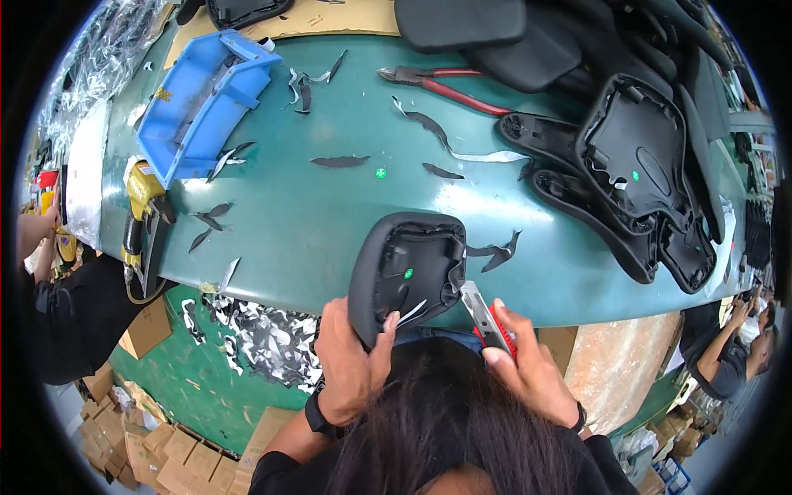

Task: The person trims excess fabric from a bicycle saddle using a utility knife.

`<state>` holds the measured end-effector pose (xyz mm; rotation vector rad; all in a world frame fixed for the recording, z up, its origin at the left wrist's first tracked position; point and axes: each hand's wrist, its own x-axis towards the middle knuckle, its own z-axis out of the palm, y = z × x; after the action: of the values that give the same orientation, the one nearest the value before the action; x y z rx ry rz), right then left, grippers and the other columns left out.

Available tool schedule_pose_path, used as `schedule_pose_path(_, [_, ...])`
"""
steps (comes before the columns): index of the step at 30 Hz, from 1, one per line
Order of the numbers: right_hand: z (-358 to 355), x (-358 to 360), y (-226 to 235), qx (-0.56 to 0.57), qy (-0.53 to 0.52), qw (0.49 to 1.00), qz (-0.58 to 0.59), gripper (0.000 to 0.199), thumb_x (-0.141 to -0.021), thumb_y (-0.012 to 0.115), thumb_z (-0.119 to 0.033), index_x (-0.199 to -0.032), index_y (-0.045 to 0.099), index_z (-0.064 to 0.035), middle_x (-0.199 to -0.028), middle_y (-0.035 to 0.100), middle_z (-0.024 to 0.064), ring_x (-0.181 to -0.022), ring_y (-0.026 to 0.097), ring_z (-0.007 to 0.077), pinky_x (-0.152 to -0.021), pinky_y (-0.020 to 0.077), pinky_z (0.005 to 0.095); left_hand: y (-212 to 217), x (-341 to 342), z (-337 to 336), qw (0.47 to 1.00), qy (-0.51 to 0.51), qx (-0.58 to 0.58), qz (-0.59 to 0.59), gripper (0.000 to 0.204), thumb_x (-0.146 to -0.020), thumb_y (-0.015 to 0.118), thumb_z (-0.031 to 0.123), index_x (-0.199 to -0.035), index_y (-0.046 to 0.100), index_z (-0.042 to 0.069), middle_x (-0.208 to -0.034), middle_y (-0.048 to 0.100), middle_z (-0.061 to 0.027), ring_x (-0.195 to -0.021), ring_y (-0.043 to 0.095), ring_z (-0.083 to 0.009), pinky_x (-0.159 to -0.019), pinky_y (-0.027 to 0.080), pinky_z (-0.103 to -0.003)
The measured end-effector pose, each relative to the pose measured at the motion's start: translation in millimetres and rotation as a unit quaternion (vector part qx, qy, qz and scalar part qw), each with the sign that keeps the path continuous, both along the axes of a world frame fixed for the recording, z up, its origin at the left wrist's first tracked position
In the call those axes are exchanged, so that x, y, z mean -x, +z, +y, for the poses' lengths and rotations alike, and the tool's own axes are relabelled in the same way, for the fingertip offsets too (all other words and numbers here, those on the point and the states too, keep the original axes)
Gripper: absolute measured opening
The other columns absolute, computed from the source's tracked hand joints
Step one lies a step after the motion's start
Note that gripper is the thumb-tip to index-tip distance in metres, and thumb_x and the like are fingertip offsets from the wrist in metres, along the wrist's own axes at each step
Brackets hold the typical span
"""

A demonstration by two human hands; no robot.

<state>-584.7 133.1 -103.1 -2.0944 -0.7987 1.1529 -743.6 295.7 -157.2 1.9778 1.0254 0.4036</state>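
Trimming a black seat shell at the bench edge.
The left hand (351, 363) is clamping the upturned seat shell (406, 272) on the green table (330, 214) rim, while the right hand (528, 367) is gripping a red utility knife (487, 322) against its side.

Between the fingers of the left hand (351, 363) sits a saddle shell (406, 272) of matt black plastic, its wrapped cover smooth at the thumb. The knife (488, 322) under the right hand's (532, 371) fingertips has a bright bare-metal blade and a glossy red plastic grip. Beyond both sets of fingers the green tabletop (330, 223) looks smooth and faintly shiny, strewn with thin black offcuts (495, 252).
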Motion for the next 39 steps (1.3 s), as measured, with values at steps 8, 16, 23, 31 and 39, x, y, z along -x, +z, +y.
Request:
schedule_pose_path(8, [70, -28, -46, -0.181, -0.079, 0.968, -0.156, 0.082, -0.078, 0.067, 0.007, -0.148, 0.028, -0.0094, -0.105, 0.065, 0.0163, -0.090, 0.065, 0.0250, -0.083, 0.0500, 0.0347, 6, -2, 1, 0.997, -0.059, -0.046, 0.013, 0.039, -0.082, 0.072, 0.017, -0.109, 0.052, -0.001, -0.090, 0.055, -0.0174, -0.081, 0.056, -0.0366, -0.069, 0.044, -0.044])
schedule_pose_path(16, [77, -2, -30, -0.189, -0.117, 0.970, 0.100, 0.058, -0.082, 0.069, -0.002, -0.133, 0.042, -0.0031, -0.089, 0.064, 0.0043, -0.070, 0.059, 0.0107, -0.063, 0.0493, 0.0268, 5, -5, 4, 0.995, 0.026, 0.094, -0.020, 0.038, -0.087, 0.066, 0.022, -0.111, 0.051, -0.004, -0.093, 0.057, -0.0208, -0.085, 0.057, -0.0399, -0.074, 0.046, -0.045])
schedule_pose_path(23, [84, -29, -38, -0.104, -0.022, 0.972, -0.208, 0.049, -0.081, 0.072, -0.007, -0.121, 0.045, -0.0011, -0.085, 0.065, 0.0135, -0.073, 0.066, 0.0260, -0.064, 0.0516, 0.0378, 9, -12, -3, 1.000, 0.012, -0.010, 0.003, 0.036, -0.084, 0.069, 0.016, -0.110, 0.052, -0.001, -0.094, 0.057, -0.0203, -0.087, 0.057, -0.0395, -0.074, 0.046, -0.045])
schedule_pose_path(31, [101, -31, -19, -0.309, -0.301, 0.856, 0.284, 0.044, -0.081, 0.068, -0.002, -0.120, 0.048, -0.0007, -0.089, 0.060, 0.0040, -0.067, 0.055, 0.0088, -0.060, 0.0476, 0.0235, 1, -21, -3, 0.939, 0.134, 0.211, -0.238, 0.036, -0.091, 0.064, 0.019, -0.118, 0.051, -0.002, -0.107, 0.061, -0.0153, -0.097, 0.060, -0.0287, -0.086, 0.047, -0.042])
schedule_pose_path(39, [130, -72, -4, -0.150, -0.079, 0.985, -0.013, 0.035, -0.077, 0.071, -0.002, -0.107, 0.053, -0.0019, -0.080, 0.059, -0.0008, -0.074, 0.053, 0.0054, -0.069, 0.0446, 0.0223, 49, -60, 37, 0.961, -0.207, -0.028, -0.182, 0.017, -0.093, 0.055, 0.017, -0.084, 0.055, 0.003, -0.076, 0.056, -0.0164, -0.069, 0.057, -0.0383, -0.061, 0.046, -0.045])
